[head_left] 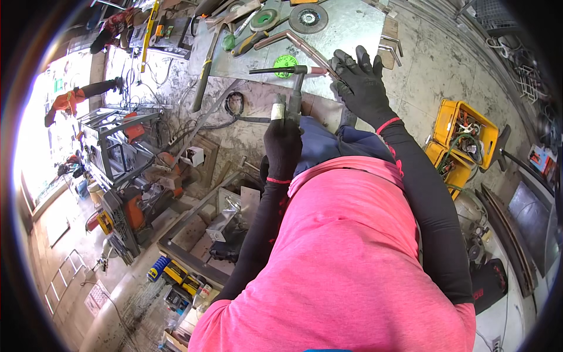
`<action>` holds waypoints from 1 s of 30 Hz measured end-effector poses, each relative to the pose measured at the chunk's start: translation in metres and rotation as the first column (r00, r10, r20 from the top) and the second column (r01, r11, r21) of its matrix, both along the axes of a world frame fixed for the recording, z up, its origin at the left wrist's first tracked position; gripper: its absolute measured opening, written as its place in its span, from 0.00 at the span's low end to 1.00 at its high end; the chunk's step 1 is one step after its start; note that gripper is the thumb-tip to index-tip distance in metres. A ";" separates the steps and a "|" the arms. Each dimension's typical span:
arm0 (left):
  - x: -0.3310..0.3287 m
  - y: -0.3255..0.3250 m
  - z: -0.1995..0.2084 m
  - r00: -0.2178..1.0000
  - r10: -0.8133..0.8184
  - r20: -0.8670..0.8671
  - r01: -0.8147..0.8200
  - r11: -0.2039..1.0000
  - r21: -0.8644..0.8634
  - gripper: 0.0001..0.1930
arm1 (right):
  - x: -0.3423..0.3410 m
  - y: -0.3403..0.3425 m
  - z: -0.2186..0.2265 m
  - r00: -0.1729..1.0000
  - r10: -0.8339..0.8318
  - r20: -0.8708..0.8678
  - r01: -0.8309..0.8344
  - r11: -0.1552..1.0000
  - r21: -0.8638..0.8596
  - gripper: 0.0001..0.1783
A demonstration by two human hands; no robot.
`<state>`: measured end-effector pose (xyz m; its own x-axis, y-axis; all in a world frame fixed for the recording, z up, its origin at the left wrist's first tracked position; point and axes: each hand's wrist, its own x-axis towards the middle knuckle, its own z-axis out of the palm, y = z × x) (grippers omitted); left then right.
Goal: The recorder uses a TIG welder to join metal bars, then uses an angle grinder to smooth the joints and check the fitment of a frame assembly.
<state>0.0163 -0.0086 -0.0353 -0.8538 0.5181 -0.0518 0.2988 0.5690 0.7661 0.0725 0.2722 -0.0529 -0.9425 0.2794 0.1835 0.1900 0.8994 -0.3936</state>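
Observation:
My left hand, in a black glove, is closed around the handle of a TIG welding torch. The torch's long black back cap points left and its pink nozzle points right. Beside the handle, a short piece with a white band also sticks up from my fist. My right hand, gloved in black too, lies with fingers spread at the right part of the metal table. Its thumb side is close to the end of a bent copper-coloured bar; whether they touch, I cannot tell.
On the table are a flap disc, a green disc, a screwdriver, a hammer and a round green label. Yellow crates stand right. Left are a metal frame and another person.

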 end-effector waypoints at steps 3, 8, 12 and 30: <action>0.002 0.001 0.000 0.999 0.030 0.035 -0.032 0.998 0.045 0.13 | 0.000 0.000 0.002 1.000 -0.002 0.009 0.002 1.000 -0.010 0.32; -0.001 -0.001 0.003 0.995 -0.060 -0.085 0.054 0.996 -0.067 0.11 | 0.000 0.000 0.002 1.000 -0.008 0.011 0.008 1.000 -0.012 0.32; -0.003 -0.001 0.006 0.950 -0.166 -0.265 0.118 0.975 -0.187 0.09 | 0.000 -0.001 0.004 0.999 -0.012 0.038 0.012 1.000 0.004 0.32; 0.000 0.021 0.026 0.948 0.218 0.230 -0.235 0.971 0.050 0.08 | 0.004 0.005 0.003 0.996 0.022 0.091 -0.025 0.999 0.039 0.24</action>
